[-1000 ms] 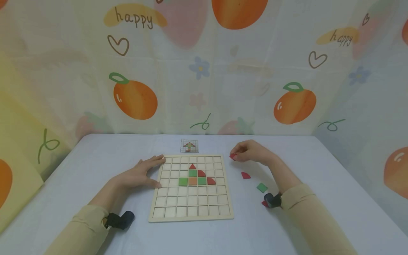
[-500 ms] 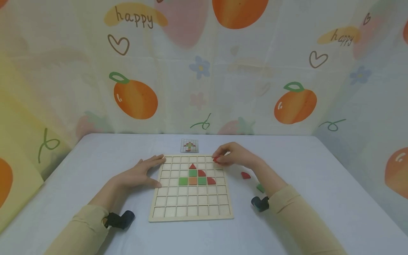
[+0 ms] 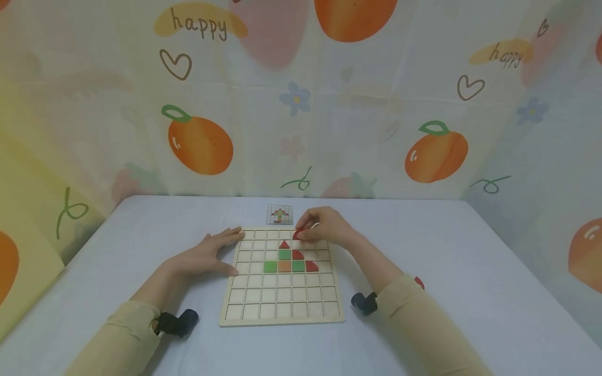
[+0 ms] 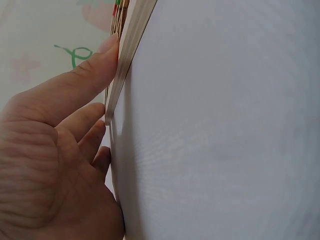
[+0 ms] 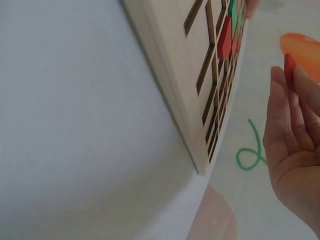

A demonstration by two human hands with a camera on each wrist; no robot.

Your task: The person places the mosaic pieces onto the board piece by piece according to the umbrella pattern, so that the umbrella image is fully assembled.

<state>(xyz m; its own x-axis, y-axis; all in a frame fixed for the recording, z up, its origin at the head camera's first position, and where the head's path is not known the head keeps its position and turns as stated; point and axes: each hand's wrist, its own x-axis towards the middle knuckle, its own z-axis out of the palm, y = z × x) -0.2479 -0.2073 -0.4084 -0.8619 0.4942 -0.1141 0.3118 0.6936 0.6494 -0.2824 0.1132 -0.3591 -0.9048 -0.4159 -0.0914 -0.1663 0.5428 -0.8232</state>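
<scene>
A wooden grid board (image 3: 252, 312) lies on the white table. Its cells hold a red triangle (image 3: 284, 244), an orange square (image 3: 284, 267), several green squares (image 3: 284, 255) and two red quarter-circle tiles (image 3: 297, 255). My left hand (image 3: 204, 256) rests against the board's left edge with fingers extended; in the left wrist view its thumb (image 4: 95, 67) touches the board's side. Over the board's far rows my right hand (image 3: 324, 227) pinches a red tile (image 3: 298, 235), apparently a quarter circle. The right wrist view shows this tile (image 5: 289, 72) edge-on between thumb and fingers, raised off the board.
Behind the board lies a small card (image 3: 279, 214) with a gridded colour pattern. A red piece (image 3: 419, 282) shows beside the right sleeve (image 3: 423, 324), which covers part of the table. A printed curtain (image 3: 348, 104) hangs behind the table.
My right hand has carried the red tile leftward from beside the board to above its far rows. Its arm now hides the loose green square and another red tile. My left hand stays put.
</scene>
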